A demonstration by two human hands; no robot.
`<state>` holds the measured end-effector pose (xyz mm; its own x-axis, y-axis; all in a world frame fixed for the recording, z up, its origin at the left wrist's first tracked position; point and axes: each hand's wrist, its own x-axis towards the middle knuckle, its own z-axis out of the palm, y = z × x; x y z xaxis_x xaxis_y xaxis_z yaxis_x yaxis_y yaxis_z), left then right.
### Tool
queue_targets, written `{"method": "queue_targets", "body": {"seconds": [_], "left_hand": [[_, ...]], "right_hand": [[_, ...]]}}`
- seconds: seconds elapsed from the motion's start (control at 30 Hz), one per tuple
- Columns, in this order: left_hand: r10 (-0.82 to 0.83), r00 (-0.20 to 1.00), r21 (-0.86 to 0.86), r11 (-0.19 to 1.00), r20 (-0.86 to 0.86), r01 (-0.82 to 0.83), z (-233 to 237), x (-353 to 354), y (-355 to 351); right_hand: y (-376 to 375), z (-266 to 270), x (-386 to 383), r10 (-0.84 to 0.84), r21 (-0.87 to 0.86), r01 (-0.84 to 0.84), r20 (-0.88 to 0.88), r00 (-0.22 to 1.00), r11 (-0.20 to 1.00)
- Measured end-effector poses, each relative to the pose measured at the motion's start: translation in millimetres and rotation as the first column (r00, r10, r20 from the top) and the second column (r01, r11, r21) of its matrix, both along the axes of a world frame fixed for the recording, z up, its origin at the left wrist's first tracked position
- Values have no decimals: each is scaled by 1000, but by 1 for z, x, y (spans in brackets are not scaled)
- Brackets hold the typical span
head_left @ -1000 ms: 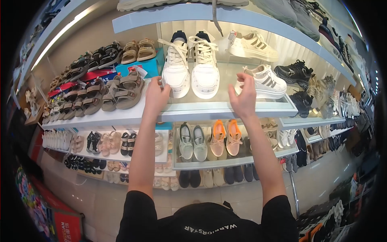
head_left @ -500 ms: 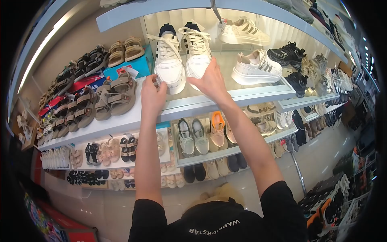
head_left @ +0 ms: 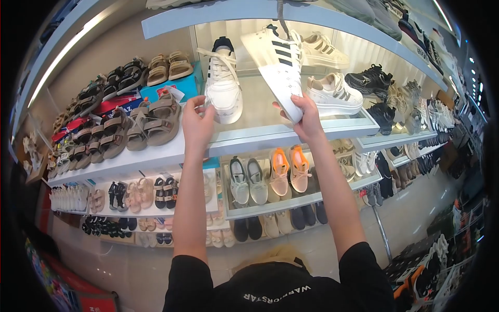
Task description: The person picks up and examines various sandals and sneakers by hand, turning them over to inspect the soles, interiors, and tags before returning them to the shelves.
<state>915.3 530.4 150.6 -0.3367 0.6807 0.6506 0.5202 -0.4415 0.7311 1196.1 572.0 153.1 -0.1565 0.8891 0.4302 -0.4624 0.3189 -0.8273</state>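
Note:
My right hand [head_left: 307, 115] grips a white sneaker [head_left: 283, 75] with dark side stripes by its toe end. The shoe is tilted on its side above the glass shelf, heel toward the back. Its mate, a white lace-up sneaker [head_left: 224, 86] with a dark collar, stands upright on the shelf, toe toward me. Just left of that toe is my left hand [head_left: 197, 125], fingers apart and slightly bent, holding nothing. Behind the held shoe, a cream striped sneaker [head_left: 322, 50] is partly covered. A white sneaker with grey stripes [head_left: 335, 93] stands to the right of my right hand.
Brown strap sandals [head_left: 158, 120] line the shelf at left, near a blue shoebox [head_left: 182, 83]. A pale shelf edge [head_left: 270, 10] hangs overhead. Below, another glass shelf bears orange-lined shoes [head_left: 289, 174]. Black sneakers [head_left: 369, 80] stand farther right.
My right hand has raised the right-hand sneaker of the pair from the shelf, turned it on its side and moved it rightward. My left hand stays beside the other one.

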Motion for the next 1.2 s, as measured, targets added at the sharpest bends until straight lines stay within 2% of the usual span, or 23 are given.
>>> {"method": "queue_targets", "body": {"seconds": [0.03,0.07,0.1,0.13,0.17,0.23,0.33,0.4,0.47,0.5,0.57,0.63,0.67,0.7,0.73,0.8,0.83,0.87,0.93,0.97,1.0,1.2], "left_hand": [[-154,975,10,988,158,154,0,0,-3],[-145,977,11,989,155,145,1,-1,-5],[-316,897,-6,942,309,334,4,-2,-6],[-458,764,10,860,455,510,6,-4,-6],[-448,771,15,868,452,496,8,-6,-7],[-618,612,132,748,493,650,8,-7,-14],[-628,583,188,746,515,639,8,-1,-20],[-607,609,162,764,511,625,0,-7,-15],[-749,507,266,640,426,721,-16,-17,-10],[-745,509,262,644,432,719,-25,-25,-4],[-881,231,359,391,413,847,-39,-40,7],[-875,261,396,426,407,813,-26,-31,-9],[-871,286,436,454,399,777,-18,-26,-19],[-898,197,441,372,393,817,-12,-27,-25],[-897,197,437,372,395,819,-5,-22,-31],[-950,221,560,310,221,768,5,-9,-38],[-950,188,517,295,249,804,8,-12,-33],[-957,259,530,290,133,797,-4,-16,-23],[-962,180,522,264,207,811,-4,-14,-23],[-919,286,494,389,272,778,-4,-16,-24],[-903,314,487,423,292,764,-4,-17,-26],[-925,281,527,378,257,761,-9,-21,-30]], "right_hand": [[-5,2,2,89,21,-89,-2,996,996],[-7,3,3,178,46,-177,-3,984,983],[-6,0,4,189,52,-188,-5,982,981],[-5,-4,3,208,101,-208,14,978,973],[-3,-7,2,228,148,-230,34,973,962],[-11,-3,3,302,168,-308,58,951,937],[-14,-2,4,378,144,-388,93,921,910],[-11,-3,6,451,181,-466,117,885,866],[-8,-7,7,469,170,-485,126,874,858],[-10,-6,6,425,216,-454,168,889,864],[-14,-3,3,382,260,-426,203,901,867],[-18,2,-2,98,441,-226,295,950,869],[-18,2,-4,101,438,-227,293,951,870],[-18,2,-6,93,372,-177,235,968,911],[-18,1,-6,77,301,-129,177,981,945],[-12,-1,-5,94,320,-136,143,985,938],[-12,-1,-6,119,308,-153,124,985,939],[-12,0,-7,143,298,-169,105,984,939],[-12,2,-7,147,313,-172,101,984,934],[-13,2,-7,157,324,-182,102,982,928],[-15,3,-7,153,323,-178,100,983,930],[-17,4,-7,152,317,-175,97,984,932]]}}
